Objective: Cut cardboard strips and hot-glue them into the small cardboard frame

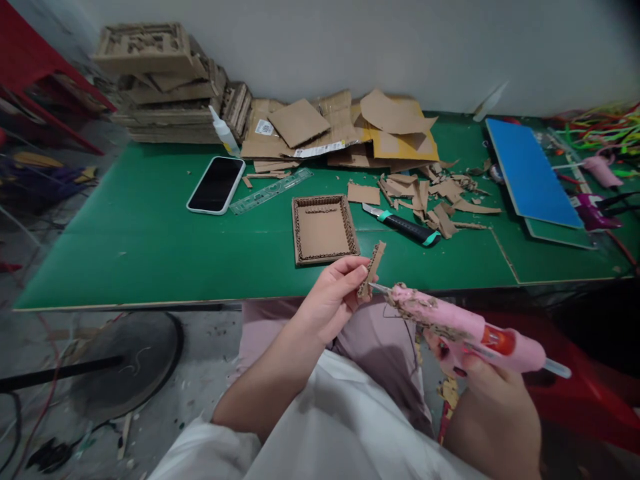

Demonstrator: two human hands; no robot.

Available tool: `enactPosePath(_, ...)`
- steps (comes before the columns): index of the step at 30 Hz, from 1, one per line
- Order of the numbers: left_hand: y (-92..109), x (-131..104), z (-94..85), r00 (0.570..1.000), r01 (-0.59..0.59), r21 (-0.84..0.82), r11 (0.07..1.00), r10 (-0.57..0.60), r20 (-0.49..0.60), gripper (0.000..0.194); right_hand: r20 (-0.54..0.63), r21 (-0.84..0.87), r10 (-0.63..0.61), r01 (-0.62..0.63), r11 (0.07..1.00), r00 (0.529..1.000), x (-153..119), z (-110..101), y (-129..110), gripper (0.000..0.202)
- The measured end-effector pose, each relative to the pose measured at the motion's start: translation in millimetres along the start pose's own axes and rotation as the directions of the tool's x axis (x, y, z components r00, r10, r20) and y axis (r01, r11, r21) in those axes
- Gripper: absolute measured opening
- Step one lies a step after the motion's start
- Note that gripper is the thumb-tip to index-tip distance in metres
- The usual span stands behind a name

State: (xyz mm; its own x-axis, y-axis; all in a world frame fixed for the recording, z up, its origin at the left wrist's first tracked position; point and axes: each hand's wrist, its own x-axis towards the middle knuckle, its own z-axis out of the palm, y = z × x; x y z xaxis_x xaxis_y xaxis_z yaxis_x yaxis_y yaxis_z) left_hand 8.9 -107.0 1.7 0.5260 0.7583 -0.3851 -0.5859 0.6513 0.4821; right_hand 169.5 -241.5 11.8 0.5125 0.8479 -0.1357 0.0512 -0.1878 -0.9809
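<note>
Between the thumb and fingers of my left hand is a short cardboard strip, held tilted just off the table's front edge. My right hand grips a pink glue gun smeared with brown residue, a clear glue stick poking from its back end. The metal nozzle points left and meets or nearly meets the strip's lower part. Just beyond my left hand, a shallow square cardboard tray lies on the table; its walls show corrugated edges, and a thin corrugated strip sits inside near the far wall.
On the green table lie a phone, a clear ruler, a utility knife and cardboard scraps. Stacked cardboard pieces and a glue bottle stand back left. A blue board lies right.
</note>
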Motion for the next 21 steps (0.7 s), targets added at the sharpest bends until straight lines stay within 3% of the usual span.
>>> enactPosePath(10, -0.2, -2.7, 1.6, 1.0, -0.009, -0.002, 1.0, 0.009, 0.018, 0.025, -0.027, 0.015, 0.118, -0.117, 0.993, 0.993, -1.9, -1.1, 2.3, 0.014)
enactPosePath(21, -1.8, -2.2, 0.6, 0.999, -0.022, 0.028, 0.999, 0.021, 0.034, 0.026, -0.054, -0.004, 0.13, -0.13, 0.991, 0.99, -4.0, -0.2, 3.3, 0.013)
